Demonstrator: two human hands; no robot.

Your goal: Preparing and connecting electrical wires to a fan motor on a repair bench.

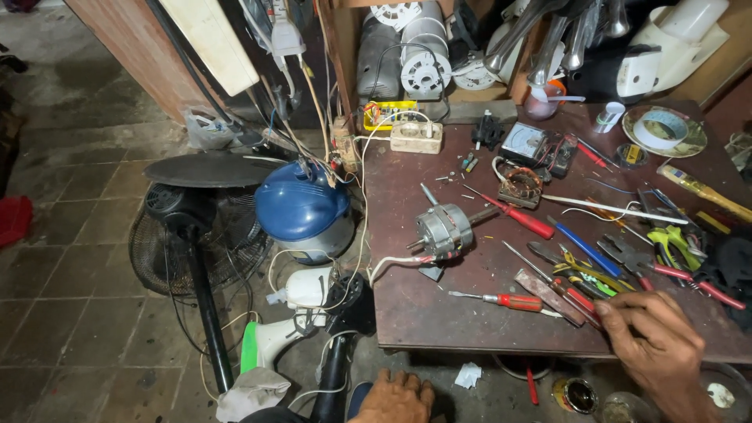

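Right hand [654,341] closed, fingertips pinching red-handled tool [578,300] at tabletop [439,313] front edge, long axis running up-left from hand; left hand [395,398] resting loosely curled below tabletop, farther off, holding nothing visible.

Repair workshop: tool-strewn workbench [439,313], fan motor [443,229], dismantled fans [196,227].

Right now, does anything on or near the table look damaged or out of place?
Yes. A bare fan motor lies on the table with loose wires trailing over the edge. Beside the table, a dismantled fan grille lies on the floor. The right hand is touching the tools.
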